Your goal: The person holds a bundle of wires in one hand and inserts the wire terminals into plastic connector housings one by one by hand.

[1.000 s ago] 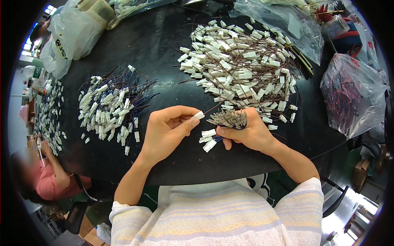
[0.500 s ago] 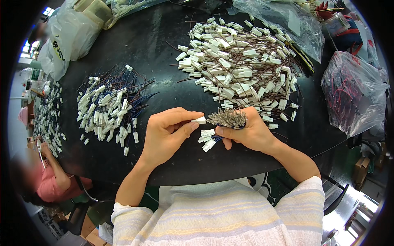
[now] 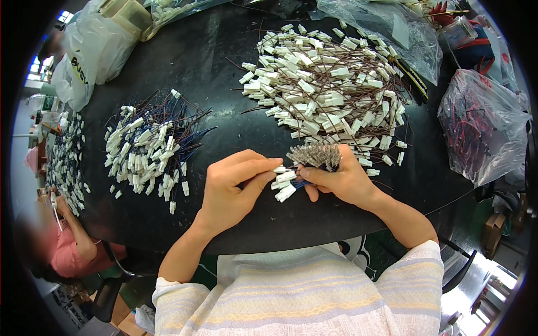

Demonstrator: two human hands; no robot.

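Note:
My left hand (image 3: 232,187) pinches a small white plastic connector (image 3: 279,169) between thumb and forefinger. It is right against the wires in my other hand. My right hand (image 3: 350,182) is closed around a bundle of thin dark blue wires (image 3: 303,183). Their greyish metal-tipped ends (image 3: 314,157) fan out above the thumb, and several white connectors (image 3: 286,191) hang from the bundle on its left side. Whether the pinched connector joins one of these wires is hidden by the fingers.
A large pile of white connectors on brown wires (image 3: 330,95) covers the table's far right. A smaller pile with blue wires (image 3: 145,145) lies to the left. Clear plastic bags (image 3: 476,129) stand at the right. A co-worker in a pink top (image 3: 73,246) sits at far left.
My left hand has moved slightly right, bringing the white connector up to the bundle. The bundle's metal-tipped ends have turned a little in my right hand.

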